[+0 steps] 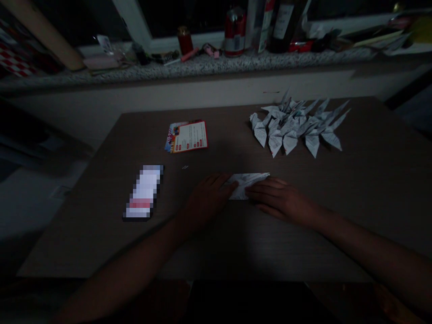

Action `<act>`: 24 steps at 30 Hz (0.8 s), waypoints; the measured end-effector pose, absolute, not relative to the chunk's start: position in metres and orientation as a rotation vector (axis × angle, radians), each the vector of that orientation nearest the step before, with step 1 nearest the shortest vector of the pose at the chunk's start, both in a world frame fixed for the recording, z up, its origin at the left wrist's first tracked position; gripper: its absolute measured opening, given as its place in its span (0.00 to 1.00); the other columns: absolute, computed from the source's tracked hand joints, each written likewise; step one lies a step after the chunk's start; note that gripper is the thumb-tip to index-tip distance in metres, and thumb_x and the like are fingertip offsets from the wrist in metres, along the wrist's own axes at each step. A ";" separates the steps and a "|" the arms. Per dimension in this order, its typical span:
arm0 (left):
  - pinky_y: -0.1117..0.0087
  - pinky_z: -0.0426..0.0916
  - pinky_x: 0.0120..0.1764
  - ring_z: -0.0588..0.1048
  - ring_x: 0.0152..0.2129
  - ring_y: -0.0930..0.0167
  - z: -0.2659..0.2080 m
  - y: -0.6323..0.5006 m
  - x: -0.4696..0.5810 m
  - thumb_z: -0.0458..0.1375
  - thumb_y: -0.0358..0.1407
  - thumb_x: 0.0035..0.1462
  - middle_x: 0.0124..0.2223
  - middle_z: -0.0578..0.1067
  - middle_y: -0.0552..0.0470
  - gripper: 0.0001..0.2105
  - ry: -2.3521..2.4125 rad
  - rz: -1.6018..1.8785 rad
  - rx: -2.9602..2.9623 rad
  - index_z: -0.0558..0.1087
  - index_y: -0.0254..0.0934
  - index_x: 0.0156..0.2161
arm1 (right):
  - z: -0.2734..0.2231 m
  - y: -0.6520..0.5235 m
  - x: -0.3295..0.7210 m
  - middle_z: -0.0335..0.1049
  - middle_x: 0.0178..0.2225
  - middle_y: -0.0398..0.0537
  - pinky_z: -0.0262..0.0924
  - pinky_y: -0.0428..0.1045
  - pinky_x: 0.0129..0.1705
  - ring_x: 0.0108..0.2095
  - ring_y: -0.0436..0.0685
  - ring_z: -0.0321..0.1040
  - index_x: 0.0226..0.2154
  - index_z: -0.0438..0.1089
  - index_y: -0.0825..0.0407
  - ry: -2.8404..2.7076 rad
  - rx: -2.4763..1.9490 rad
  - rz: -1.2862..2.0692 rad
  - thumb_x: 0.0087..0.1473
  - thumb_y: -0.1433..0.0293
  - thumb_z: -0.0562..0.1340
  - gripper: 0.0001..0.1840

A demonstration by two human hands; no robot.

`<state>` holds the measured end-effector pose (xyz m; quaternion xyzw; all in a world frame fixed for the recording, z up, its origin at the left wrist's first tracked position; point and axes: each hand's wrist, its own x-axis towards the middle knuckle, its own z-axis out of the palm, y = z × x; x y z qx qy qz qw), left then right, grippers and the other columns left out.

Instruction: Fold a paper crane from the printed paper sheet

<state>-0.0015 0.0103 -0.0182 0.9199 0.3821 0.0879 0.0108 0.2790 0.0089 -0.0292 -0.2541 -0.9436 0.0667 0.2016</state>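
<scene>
A folded sheet of printed paper (240,192) lies on the table in front of me, with a long straight upper edge and a point at the upper right. On its left end rests my left hand (209,194), thumb on the paper and fingers stretched along its far edge. My right hand (281,198) lies flat over the right part, its outstretched fingers pressing on the paper. Both hands cover the ends of the sheet, so its full outline is hidden. Behind it, at the back right, stand several folded paper cranes (292,128) in a cluster, made of similar printed paper.
A phone (143,191) with a lit, blurred screen lies left on the table (101,243). Behind it is a small stack of printed cards (187,136). Along the windowsill (202,67) stand a red can (235,33), a jar (185,40), a dark bottle (281,24) and clutter. The light is dim.
</scene>
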 end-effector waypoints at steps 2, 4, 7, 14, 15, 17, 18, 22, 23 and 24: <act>0.52 0.70 0.57 0.70 0.60 0.56 -0.019 0.012 -0.003 0.56 0.29 0.69 0.65 0.69 0.39 0.20 1.173 0.285 2.875 0.68 0.39 0.64 | -0.030 0.011 0.279 0.73 0.61 0.58 0.66 0.65 0.61 0.60 0.66 0.70 0.60 0.70 0.55 -2.637 -0.741 0.145 0.68 0.69 0.60 0.20; 0.52 0.70 0.57 0.70 0.60 0.56 -0.020 0.013 -0.004 0.55 0.30 0.70 0.65 0.69 0.40 0.20 1.157 0.292 2.882 0.68 0.40 0.65 | -0.032 0.012 0.278 0.68 0.64 0.59 0.63 0.66 0.64 0.64 0.68 0.66 0.62 0.69 0.56 -2.645 -0.765 0.128 0.68 0.69 0.60 0.22; 0.54 0.70 0.57 0.70 0.60 0.57 -0.022 0.013 -0.005 0.53 0.29 0.71 0.64 0.69 0.40 0.20 1.113 0.285 2.905 0.67 0.39 0.65 | -0.035 0.013 0.277 0.68 0.65 0.59 0.61 0.65 0.66 0.65 0.66 0.65 0.63 0.67 0.55 -2.651 -0.779 0.151 0.68 0.70 0.59 0.23; 0.58 0.72 0.54 0.75 0.55 0.61 -0.021 0.007 -0.004 0.52 0.33 0.72 0.59 0.75 0.42 0.14 0.972 0.316 2.928 0.71 0.37 0.59 | -0.037 0.012 0.275 0.70 0.63 0.60 0.66 0.63 0.64 0.62 0.64 0.69 0.59 0.71 0.55 -2.630 -0.799 0.171 0.68 0.71 0.59 0.20; 0.58 0.73 0.53 0.75 0.55 0.60 -0.021 0.007 -0.003 0.53 0.35 0.72 0.59 0.75 0.42 0.14 0.979 0.332 2.924 0.71 0.36 0.58 | -0.038 0.012 0.275 0.70 0.62 0.60 0.66 0.63 0.63 0.62 0.64 0.69 0.59 0.72 0.56 -2.625 -0.793 0.166 0.68 0.72 0.59 0.19; 0.57 0.72 0.55 0.74 0.56 0.60 -0.022 0.006 0.000 0.53 0.36 0.72 0.60 0.75 0.42 0.14 0.974 0.344 2.915 0.72 0.36 0.58 | -0.039 0.013 0.274 0.72 0.61 0.60 0.68 0.64 0.62 0.60 0.65 0.71 0.57 0.73 0.56 -2.617 -0.781 0.155 0.67 0.73 0.59 0.18; 0.57 0.71 0.56 0.74 0.57 0.61 -0.023 0.006 0.001 0.52 0.35 0.72 0.60 0.75 0.42 0.14 0.954 0.343 2.913 0.72 0.36 0.58 | -0.040 0.014 0.274 0.73 0.60 0.60 0.68 0.63 0.62 0.60 0.65 0.71 0.57 0.74 0.56 -2.615 -0.772 0.150 0.67 0.73 0.59 0.18; 0.59 0.72 0.56 0.74 0.57 0.63 -0.025 0.006 0.003 0.50 0.30 0.72 0.60 0.75 0.42 0.14 0.922 0.308 2.888 0.70 0.34 0.59 | -0.039 0.018 0.272 0.74 0.59 0.59 0.69 0.63 0.60 0.59 0.65 0.72 0.56 0.74 0.56 -2.640 -0.743 0.146 0.66 0.74 0.60 0.18; 0.60 0.72 0.55 0.75 0.56 0.63 -0.024 0.006 0.003 0.51 0.29 0.72 0.60 0.75 0.41 0.15 0.931 0.295 2.884 0.70 0.34 0.59 | -0.038 0.019 0.272 0.74 0.59 0.58 0.70 0.63 0.60 0.59 0.65 0.72 0.56 0.74 0.55 -2.644 -0.739 0.155 0.66 0.74 0.61 0.18; 0.60 0.73 0.54 0.75 0.56 0.63 -0.023 0.005 0.003 0.52 0.29 0.72 0.61 0.74 0.42 0.15 0.945 0.278 2.883 0.70 0.34 0.60 | -0.037 0.021 0.272 0.75 0.58 0.57 0.70 0.63 0.60 0.58 0.65 0.73 0.56 0.74 0.54 -2.646 -0.736 0.170 0.66 0.74 0.61 0.18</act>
